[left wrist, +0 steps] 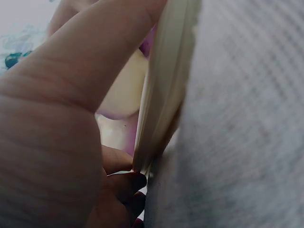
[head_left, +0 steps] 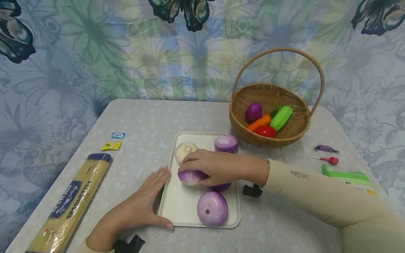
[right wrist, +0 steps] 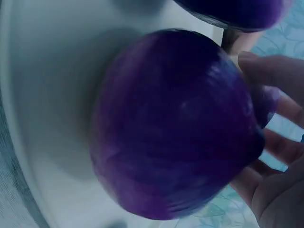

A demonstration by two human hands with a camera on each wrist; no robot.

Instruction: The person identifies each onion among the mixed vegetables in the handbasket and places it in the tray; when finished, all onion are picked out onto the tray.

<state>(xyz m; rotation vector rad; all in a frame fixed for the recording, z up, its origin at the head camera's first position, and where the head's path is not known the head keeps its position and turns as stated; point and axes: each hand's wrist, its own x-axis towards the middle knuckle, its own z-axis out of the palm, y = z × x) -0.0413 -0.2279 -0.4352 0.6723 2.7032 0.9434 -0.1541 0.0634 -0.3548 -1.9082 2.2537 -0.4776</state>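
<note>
The right hand (head_left: 211,166) curls over a purple-white onion (head_left: 190,176) on the cream tray (head_left: 181,207), gripping it. The left hand (head_left: 142,203), fingers straight, presses the tray's left edge, just beside that onion.

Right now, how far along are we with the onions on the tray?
Nothing looks finished: the basket holds only other vegetables. In hand: the right hand grips one onion on the tray, which the left hand steadies. Four more onions still sit on the tray, one largely hidden beneath the right hand.
</note>
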